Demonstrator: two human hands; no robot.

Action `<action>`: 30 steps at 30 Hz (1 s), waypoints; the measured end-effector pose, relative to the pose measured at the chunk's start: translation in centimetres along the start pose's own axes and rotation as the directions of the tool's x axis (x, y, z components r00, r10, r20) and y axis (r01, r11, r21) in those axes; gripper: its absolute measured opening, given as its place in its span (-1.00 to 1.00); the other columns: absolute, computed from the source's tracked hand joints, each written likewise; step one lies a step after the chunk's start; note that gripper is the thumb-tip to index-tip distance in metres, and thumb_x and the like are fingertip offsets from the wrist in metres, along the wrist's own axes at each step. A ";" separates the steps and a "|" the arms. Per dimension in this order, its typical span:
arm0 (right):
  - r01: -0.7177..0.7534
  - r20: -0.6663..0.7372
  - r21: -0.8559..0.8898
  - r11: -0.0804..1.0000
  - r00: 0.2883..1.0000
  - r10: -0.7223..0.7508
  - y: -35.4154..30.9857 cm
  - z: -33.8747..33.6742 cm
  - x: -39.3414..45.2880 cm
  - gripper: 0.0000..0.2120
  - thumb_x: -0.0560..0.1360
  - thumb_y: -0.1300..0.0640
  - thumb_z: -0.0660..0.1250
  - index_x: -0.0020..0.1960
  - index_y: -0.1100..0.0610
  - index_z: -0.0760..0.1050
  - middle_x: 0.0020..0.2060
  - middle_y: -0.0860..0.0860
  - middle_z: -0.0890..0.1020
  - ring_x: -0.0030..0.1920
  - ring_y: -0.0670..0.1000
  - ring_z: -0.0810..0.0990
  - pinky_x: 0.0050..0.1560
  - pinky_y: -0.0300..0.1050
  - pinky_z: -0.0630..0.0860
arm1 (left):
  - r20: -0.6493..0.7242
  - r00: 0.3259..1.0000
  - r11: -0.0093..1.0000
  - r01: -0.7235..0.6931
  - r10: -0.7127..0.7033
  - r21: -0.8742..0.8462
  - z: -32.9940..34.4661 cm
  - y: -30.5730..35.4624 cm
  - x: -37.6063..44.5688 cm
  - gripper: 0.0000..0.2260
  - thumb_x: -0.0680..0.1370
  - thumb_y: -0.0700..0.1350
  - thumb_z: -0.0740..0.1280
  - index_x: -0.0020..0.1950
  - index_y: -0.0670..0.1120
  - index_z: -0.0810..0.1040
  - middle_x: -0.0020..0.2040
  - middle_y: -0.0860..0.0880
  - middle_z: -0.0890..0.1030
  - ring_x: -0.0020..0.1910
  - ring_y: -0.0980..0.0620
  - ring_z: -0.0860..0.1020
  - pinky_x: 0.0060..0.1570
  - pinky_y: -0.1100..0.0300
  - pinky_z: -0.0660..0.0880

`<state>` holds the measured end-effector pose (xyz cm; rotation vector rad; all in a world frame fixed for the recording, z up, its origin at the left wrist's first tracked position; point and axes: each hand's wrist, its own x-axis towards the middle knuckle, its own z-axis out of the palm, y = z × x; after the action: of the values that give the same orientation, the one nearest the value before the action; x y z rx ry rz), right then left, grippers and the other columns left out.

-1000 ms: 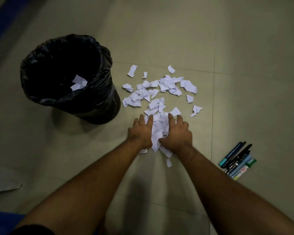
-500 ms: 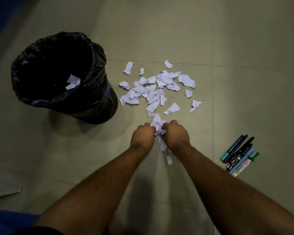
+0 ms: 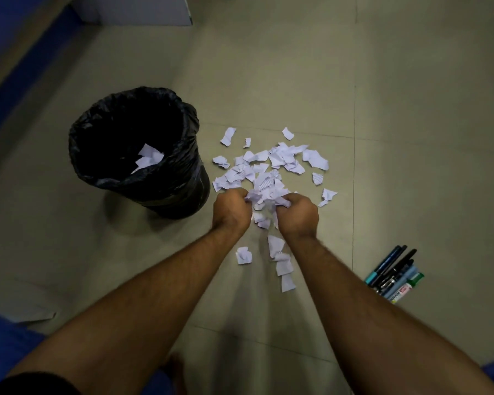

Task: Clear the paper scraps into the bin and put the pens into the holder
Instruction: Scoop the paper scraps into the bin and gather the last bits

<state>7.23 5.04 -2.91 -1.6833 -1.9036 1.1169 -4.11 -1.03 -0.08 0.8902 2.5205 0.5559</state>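
White paper scraps (image 3: 271, 163) lie scattered on the tiled floor, right of a black bin (image 3: 131, 149) lined with a black bag. A few scraps rest inside the bin. My left hand (image 3: 231, 210) and my right hand (image 3: 297, 213) are side by side, both closed on one bunch of scraps (image 3: 264, 196) held between them, above the floor. Loose scraps (image 3: 281, 260) hang or lie just below my hands. A bundle of pens and markers (image 3: 394, 273) lies on the floor at the right. No pen holder is in view.
A sheet of paper (image 3: 20, 306) lies on the floor at the lower left. A white box or panel (image 3: 143, 10) stands at the top edge. A blue strip (image 3: 20, 64) runs along the left side.
My hands swept scraps together on the floor, closed on them and lifted the bunch. Some scraps dropped below my hands. The view tilted up, showing more floor beyond.
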 end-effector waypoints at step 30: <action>0.381 0.330 -0.060 0.922 0.880 -0.342 -28.0 9.8 -0.6 -0.64 0.45 0.22 0.37 0.25 0.09 0.59 0.17 0.06 0.66 0.21 0.09 0.59 0.17 -0.15 0.48 | -0.188 0.979 0.997 0.077 -0.077 -0.012 -22.9 -8.1 9.1 -0.69 0.53 -0.13 0.36 0.27 0.01 0.57 0.15 -0.05 0.65 0.11 -0.11 0.60 0.04 0.09 0.57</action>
<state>-18.19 2.07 12.15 -1.1763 -2.4067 1.1832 -26.01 -6.10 12.87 0.7664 2.7083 0.6486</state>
